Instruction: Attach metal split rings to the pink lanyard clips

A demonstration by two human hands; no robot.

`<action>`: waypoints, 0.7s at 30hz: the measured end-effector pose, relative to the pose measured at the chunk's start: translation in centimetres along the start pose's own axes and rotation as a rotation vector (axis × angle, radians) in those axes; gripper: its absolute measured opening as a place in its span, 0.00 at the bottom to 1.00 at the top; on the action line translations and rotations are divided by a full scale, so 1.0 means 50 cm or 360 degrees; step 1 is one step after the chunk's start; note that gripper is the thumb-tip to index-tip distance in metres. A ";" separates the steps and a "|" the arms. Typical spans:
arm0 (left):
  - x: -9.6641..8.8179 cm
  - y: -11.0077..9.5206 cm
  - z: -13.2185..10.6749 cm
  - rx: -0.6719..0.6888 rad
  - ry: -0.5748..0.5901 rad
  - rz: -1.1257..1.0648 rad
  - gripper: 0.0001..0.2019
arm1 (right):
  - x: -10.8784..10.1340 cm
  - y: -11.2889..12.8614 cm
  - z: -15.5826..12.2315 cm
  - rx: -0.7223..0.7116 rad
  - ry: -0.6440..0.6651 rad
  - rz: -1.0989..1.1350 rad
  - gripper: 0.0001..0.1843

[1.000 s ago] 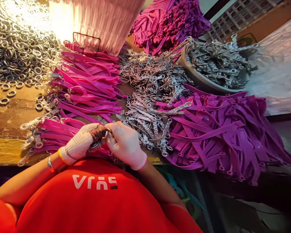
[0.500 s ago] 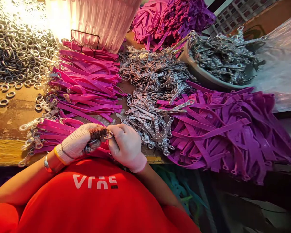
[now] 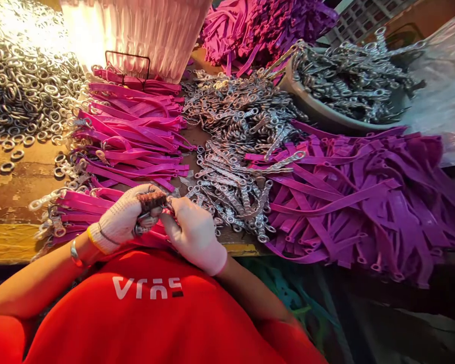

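My left hand [image 3: 126, 216], in a dotted white glove with brown wrapping on the thumb, is closed around small metal rings [image 3: 143, 222], partly hidden by the fingers. My right hand [image 3: 194, 231], in a plain white glove, meets it at the fingertips, pinching a metal ring [image 3: 168, 206] between the two hands. How the pieces join there is too small to tell. Just beneath and left of the hands lie pink straps [image 3: 83, 210] with metal links [image 3: 56, 222] at their left ends.
Loose rings [image 3: 26, 96] are heaped at the left. Silver chain-like links [image 3: 235, 187] lie in the middle, more in a bucket [image 3: 322, 108] behind. Purple straps [image 3: 345, 202] overhang the table's front edge at the right. A ribbed, lit shade [image 3: 144, 35] stands at the back.
Both hands stay together at nearly the same spot. The ring between them has turned and is now more covered by the right fingers. The camera view has shifted slightly.
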State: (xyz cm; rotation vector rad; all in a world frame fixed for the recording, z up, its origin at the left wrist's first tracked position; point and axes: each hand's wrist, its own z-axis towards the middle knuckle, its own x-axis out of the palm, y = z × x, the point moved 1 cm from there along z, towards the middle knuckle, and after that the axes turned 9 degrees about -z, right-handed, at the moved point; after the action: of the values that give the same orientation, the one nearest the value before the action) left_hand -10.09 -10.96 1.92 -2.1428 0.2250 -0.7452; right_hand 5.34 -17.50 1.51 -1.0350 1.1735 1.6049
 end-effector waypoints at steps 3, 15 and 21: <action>-0.008 -0.027 0.050 0.0173 0.0017 0.0742 0.11 | 0.001 -0.032 0.000 0.0135 0.0069 0.0154 0.17; 0.040 -0.049 0.218 0.0237 -0.0046 0.2849 0.16 | 0.017 -0.098 0.001 0.0515 -0.0149 0.0641 0.17; 0.019 -0.061 0.205 0.0188 -0.0109 0.2846 0.16 | 0.024 -0.093 0.007 0.0421 -0.0119 0.0614 0.16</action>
State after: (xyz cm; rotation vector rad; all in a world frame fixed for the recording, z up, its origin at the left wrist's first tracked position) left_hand -3.65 -2.65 -0.21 -1.0717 1.6495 0.3827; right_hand 9.42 -16.13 -0.71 -0.5977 1.5534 1.7009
